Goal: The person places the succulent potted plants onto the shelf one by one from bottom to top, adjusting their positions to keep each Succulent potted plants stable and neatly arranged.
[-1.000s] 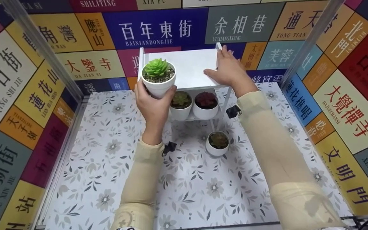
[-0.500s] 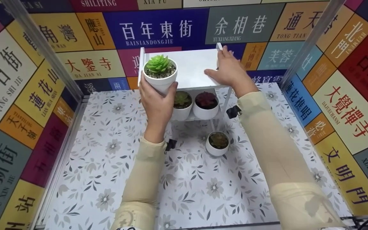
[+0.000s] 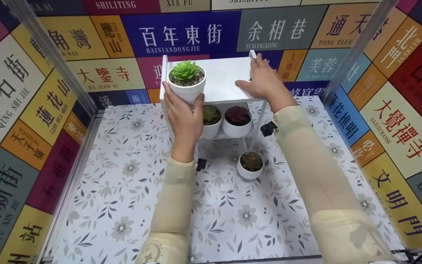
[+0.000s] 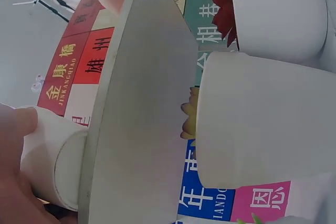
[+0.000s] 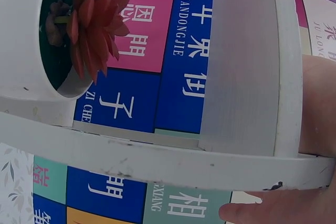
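My left hand (image 3: 186, 119) grips a white pot with a bright green succulent (image 3: 185, 70), fingers and thumb around its sides. The pot is over the left end of the upper board (image 3: 224, 77) of a small white two-tier shelf; in the left wrist view, the pot's base (image 4: 69, 169) is right by the board's edge. At the right end, my right hand (image 3: 266, 80) holds the shelf's side, thumb on the board and fingers outside the upright (image 5: 157, 163). Below, on the lower tier, sit a pot with a green succulent (image 3: 211, 124) and one with a dark red succulent (image 3: 237, 123).
Another white pot with a brownish-green succulent (image 3: 250, 165) stands on the flower-patterned tabletop (image 3: 123, 190), in front of the shelf. Sign-printed walls (image 3: 181, 35) enclose the back and sides.
My left hand has carried the green succulent pot slightly to the right over the upper board. My right hand keeps its place on the shelf's side.
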Tool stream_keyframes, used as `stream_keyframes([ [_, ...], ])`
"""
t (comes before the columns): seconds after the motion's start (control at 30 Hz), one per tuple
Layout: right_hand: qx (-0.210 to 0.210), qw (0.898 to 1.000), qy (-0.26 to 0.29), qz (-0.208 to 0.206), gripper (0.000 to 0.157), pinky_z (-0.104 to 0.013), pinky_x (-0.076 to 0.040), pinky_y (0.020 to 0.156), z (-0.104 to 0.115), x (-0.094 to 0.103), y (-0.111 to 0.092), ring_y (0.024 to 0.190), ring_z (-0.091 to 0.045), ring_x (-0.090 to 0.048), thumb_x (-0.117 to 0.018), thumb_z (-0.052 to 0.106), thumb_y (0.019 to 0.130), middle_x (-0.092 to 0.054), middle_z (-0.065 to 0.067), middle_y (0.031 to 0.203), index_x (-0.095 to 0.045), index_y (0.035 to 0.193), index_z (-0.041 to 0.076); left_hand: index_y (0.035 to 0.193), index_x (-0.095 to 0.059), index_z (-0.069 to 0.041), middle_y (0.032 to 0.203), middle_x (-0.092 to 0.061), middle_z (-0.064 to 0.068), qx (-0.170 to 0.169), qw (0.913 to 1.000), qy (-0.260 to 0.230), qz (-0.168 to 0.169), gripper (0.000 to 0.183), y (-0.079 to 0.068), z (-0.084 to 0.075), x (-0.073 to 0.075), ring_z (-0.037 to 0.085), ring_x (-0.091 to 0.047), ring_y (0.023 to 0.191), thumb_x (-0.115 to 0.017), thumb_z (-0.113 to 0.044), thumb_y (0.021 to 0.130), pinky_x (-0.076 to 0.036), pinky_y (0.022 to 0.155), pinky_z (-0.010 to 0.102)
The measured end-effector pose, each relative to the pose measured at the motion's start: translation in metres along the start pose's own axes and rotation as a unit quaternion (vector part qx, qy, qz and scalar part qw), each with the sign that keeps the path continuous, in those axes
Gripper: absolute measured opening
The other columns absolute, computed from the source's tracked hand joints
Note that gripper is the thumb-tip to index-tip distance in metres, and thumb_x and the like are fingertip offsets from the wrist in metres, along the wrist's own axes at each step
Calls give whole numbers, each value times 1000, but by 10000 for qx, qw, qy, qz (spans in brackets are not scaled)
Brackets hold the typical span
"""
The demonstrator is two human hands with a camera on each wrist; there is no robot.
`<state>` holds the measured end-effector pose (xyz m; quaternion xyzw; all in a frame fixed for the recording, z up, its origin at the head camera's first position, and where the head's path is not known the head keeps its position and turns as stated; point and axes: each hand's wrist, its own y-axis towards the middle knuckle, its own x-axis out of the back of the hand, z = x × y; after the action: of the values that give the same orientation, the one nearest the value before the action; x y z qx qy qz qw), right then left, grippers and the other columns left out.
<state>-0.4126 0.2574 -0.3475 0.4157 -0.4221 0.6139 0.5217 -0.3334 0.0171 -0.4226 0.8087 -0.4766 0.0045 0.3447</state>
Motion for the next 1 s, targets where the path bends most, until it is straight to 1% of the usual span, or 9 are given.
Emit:
stream_keyframes([
  [0.07, -14, 10000, -13, 20, 108, -59, -4, 134, 0, 1, 0, 166, -40, 5, -47, 71, 101, 17, -13, 177, 4, 170, 6, 165, -9, 10, 167, -31, 31, -58, 9999, 79, -46, 103, 0, 0, -3, 43, -34, 156, -66, -46, 101, -25, 133, 50],
  [0.2, -53, 10000, -8, 56, 107, -59, -3, 134, 1, 1, 0, 166, -39, 7, -47, 70, 101, 18, -12, 177, 5, 170, 7, 164, -9, 12, 164, -34, 33, -134, 9995, 262, -98, 97, 0, 0, -6, 44, -39, 152, -61, -42, 104, -29, 130, 51],
  [0.33, -88, 10000, 15, 37, 106, -60, -3, 134, 0, 1, 0, 166, -38, 7, -48, 69, 101, 18, -12, 177, 5, 170, 7, 164, -10, 12, 162, -36, 32, -123, 9993, 349, -68, 91, 0, 1, -7, 43, -41, 150, -57, -40, 106, -30, 130, 50],
  [0.43, -122, 9999, 48, 40, 106, -60, -3, 134, 0, 0, 0, 166, -38, 8, -48, 69, 101, 19, -11, 177, 5, 170, 8, 164, -15, 12, 161, -37, 31, -123, 9993, 356, -86, 84, -1, 1, -8, 41, -40, 151, -55, -34, 108, -28, 132, 47],
  [0.5, -135, 9999, 67, 50, 106, -60, -3, 134, 0, 0, 1, 166, -38, 9, -49, 68, 101, 19, -11, 177, 5, 170, 9, 162, -22, 11, 159, -39, 30, -140, 9990, 361, -200, 77, -2, 1, -8, 40, -41, 151, -57, -29, 107, -27, 132, 43],
  [0.63, -138, 9999, 59, 39, 105, -60, -3, 134, 1, 0, 0, 166, -38, 8, -49, 68, 102, 19, -11, 177, 4, 170, 9, 151, -38, 11, 153, -46, 28, -198, 9977, 276, -587, 61, -2, 1, -12, 38, -46, 146, -61, -19, 103, -30, 131, 38],
  [0.77, -161, 9998, 90, 36, 105, -59, -2, 134, 1, -1, 0, 166, -38, 8, -49, 68, 102, 19, -10, 177, 4, 170, 9, 135, -47, 7, 147, -51, 25, -224, 9957, 198, -878, 43, -2, 2, -17, 37, -51, 139, -64, -12, 100, -37, 126, 36],
  [0.9, -158, 9998, 115, 44, 105, -58, -2, 134, 1, -1, 0, 166, -36, 9, -48, 69, 101, 19, -9, 177, 5, 170, 10, 117, -51, 3, 145, -52, 24, -241, 9940, 42, -1063, 26, -3, 3, -21, 36, -53, 135, -65, -7, 98, -42, 121, 37],
  [1.0, -128, 9999, 105, 27, 105, -58, -2, 135, -1, -1, -1, 166, -36, 9, -49, 68, 101, 19, -10, 177, 4, 170, 9, 112, -51, 3, 144, -54, 25, -423, 9920, -150, -1180, 21, -5, 6, -22, 36, -54, 135, -65, -3, 97, -42, 121, 37],
])
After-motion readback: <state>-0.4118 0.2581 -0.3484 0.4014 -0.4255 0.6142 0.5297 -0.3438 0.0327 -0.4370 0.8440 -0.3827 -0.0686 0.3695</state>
